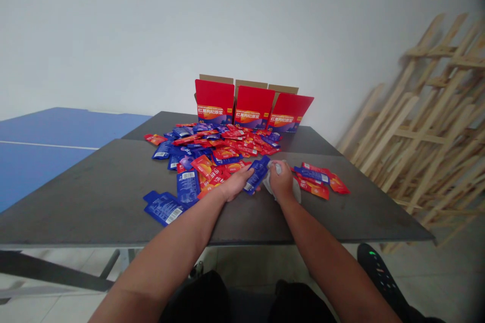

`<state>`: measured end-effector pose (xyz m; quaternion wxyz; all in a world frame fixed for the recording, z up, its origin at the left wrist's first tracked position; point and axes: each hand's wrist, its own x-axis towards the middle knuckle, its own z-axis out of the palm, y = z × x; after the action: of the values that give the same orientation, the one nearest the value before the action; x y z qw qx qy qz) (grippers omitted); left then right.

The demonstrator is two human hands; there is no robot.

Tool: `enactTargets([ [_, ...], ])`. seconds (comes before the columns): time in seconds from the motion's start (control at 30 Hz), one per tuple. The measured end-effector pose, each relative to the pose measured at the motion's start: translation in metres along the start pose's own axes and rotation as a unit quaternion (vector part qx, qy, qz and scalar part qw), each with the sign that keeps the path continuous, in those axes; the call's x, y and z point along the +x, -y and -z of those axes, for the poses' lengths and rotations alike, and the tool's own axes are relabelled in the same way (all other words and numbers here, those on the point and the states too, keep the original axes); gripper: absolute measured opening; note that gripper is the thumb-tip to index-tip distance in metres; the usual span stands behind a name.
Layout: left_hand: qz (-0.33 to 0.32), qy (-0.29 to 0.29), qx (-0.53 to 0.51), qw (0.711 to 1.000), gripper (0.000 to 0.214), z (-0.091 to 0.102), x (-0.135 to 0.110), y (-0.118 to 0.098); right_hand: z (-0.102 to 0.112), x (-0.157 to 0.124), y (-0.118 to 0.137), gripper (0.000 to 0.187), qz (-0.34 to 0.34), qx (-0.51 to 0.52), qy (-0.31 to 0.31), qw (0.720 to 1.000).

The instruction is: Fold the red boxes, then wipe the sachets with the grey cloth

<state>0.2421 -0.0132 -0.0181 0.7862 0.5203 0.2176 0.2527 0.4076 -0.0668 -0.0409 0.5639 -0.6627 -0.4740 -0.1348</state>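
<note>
The left hand (237,185) lies open and flat, its fingers reaching toward a slim blue foil sachet (257,175), with no clear grip on it. The right hand (282,180) is half curled over a crumpled whitish plastic wrap (291,193); whether it has hold of this, I cannot tell. Both hands are at the near edge of a loose heap of red and blue foil sachets (215,149) on the dark grey counter (106,202), in front of three open red cardboard cartons (253,107).
</note>
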Motion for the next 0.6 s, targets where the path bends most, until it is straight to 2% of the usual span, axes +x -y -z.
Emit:
enactTargets([
  [0.07, 0.018, -0.023, -0.052, 0.998, 0.037, 0.001, 0.001, -0.002, 0.003, 0.000, 0.003, 0.021, 0.003, 0.011, -0.018, 1.000],
  [0.13, 0.041, -0.040, -0.123, 0.991, 0.034, 0.003, 0.002, -0.004, 0.005, -0.003, 0.009, 0.019, 0.062, 0.038, -0.001, 0.997],
  [0.2, 0.064, -0.029, -0.192, 0.979, 0.033, 0.005, 0.003, -0.006, 0.006, -0.009, 0.018, 0.015, 0.146, 0.072, 0.049, 0.986],
  [0.3, 0.080, -0.002, -0.251, 0.965, 0.036, 0.007, 0.001, -0.010, 0.004, -0.018, 0.028, 0.006, 0.261, 0.115, 0.157, 0.946],
  [0.4, 0.087, 0.006, -0.257, 0.962, 0.040, 0.005, -0.001, -0.012, 0.000, -0.024, 0.032, 0.015, 0.336, 0.115, 0.232, 0.905],
  [0.47, 0.092, 0.010, -0.255, 0.963, 0.039, 0.004, -0.003, -0.011, -0.002, -0.025, 0.031, 0.020, 0.340, 0.092, 0.240, 0.904],
  [0.6, 0.116, 0.018, -0.226, 0.967, 0.037, 0.003, -0.006, -0.009, -0.003, -0.024, 0.026, 0.020, 0.270, 0.063, 0.200, 0.940],
])
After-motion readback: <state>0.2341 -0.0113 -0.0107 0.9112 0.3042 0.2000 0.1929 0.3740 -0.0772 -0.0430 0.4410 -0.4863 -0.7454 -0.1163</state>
